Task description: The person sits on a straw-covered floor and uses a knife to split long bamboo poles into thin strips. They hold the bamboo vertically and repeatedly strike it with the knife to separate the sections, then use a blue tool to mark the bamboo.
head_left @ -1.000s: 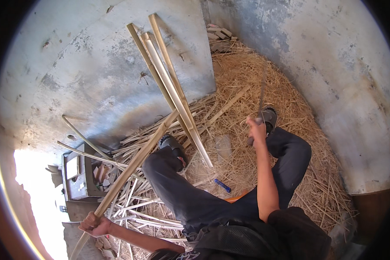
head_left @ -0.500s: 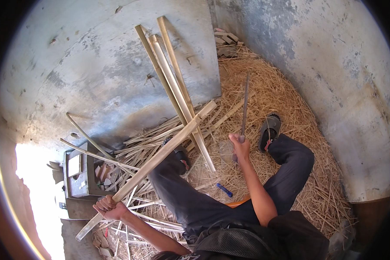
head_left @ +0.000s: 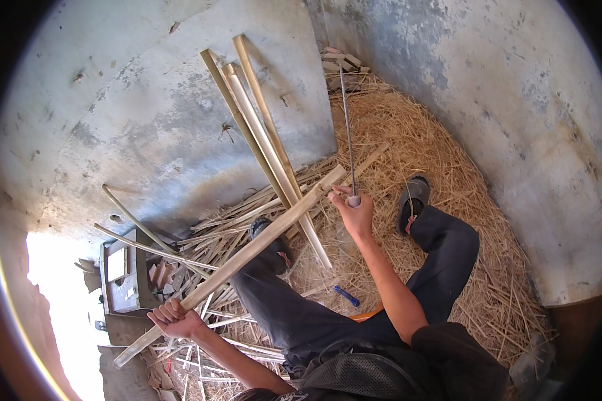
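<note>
Two hands are working here, both closed on something. Nearest, the left hand (head_left: pixel 176 319) is wrapping its fingers tight around the lower part of a long bamboo strip (head_left: pixel 261 242), which is running diagonally up and to the right, crossing over the person's left knee and ending near the other hand. Just right of that knee, a small blue object (head_left: pixel 346 295) is lying on the straw (too small to tell what it is). Beside the left hand, a low grey box-like thing (head_left: pixel 122 281) with a pale rectangular patch on its top is sitting among loose split bamboo slats (head_left: pixel 201 240).

Further out, the right hand (head_left: pixel 354 210) is clenching the handle of a long thin blade (head_left: pixel 347 127), which is pointing almost straight up, its base just beside the strip's upper end. A dark sandal (head_left: pixel 413 199) is resting on the straw heap (head_left: pixel 441 154). Beyond, several pale bamboo lengths (head_left: pixel 257 127) are leaning against the stained concrete wall (head_left: pixel 147 113).
</note>
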Tool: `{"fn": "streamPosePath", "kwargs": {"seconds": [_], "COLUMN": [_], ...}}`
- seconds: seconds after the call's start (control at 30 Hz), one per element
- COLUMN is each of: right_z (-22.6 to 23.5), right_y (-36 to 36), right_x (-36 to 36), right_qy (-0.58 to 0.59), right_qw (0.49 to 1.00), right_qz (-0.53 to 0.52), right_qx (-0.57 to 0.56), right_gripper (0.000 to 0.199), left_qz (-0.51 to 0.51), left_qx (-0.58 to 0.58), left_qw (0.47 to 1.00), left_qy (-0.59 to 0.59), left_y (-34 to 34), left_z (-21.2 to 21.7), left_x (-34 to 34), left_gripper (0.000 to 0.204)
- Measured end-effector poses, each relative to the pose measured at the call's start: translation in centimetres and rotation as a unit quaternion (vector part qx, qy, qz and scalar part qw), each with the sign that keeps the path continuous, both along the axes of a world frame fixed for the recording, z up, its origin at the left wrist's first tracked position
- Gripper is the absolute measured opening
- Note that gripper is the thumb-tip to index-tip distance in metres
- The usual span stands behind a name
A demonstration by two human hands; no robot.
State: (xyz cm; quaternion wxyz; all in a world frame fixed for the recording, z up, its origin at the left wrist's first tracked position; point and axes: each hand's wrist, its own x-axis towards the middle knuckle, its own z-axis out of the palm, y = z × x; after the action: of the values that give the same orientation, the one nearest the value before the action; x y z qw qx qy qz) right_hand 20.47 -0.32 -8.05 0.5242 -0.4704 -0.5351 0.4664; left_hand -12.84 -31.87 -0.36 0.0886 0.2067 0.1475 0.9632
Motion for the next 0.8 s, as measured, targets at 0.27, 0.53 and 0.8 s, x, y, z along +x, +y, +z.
{"fn": "streamPosePath", "kwargs": {"seconds": [0.27,0.53,0.8], "right_z": [-1.9,-11.7,-25.7], "right_y": [-0.3,-3.5,-10.6], "right_x": [-0.4,2.3,3.7], "right_qy": [0.048,0.114,-0.029], "right_qw": [0.997,0.955,0.928], "right_qz": [-0.04,-0.04,-0.062], "right_qx": [-0.034,-0.269,-0.367], "right_gripper": [0.024,0.024,0.025], "left_qz": [-0.018,0.072,-0.03], "left_qx": [0.015,-0.196,-0.301], "left_qw": [0.999,0.977,0.952], "left_qy": [-0.046,-0.032,0.041], "left_y": [0.7,7.9,18.0], "left_z": [0.8,2.2,-0.8], "left_x": [1.2,7.7,15.4], "left_gripper": [0.05,0.048,0.046]}}
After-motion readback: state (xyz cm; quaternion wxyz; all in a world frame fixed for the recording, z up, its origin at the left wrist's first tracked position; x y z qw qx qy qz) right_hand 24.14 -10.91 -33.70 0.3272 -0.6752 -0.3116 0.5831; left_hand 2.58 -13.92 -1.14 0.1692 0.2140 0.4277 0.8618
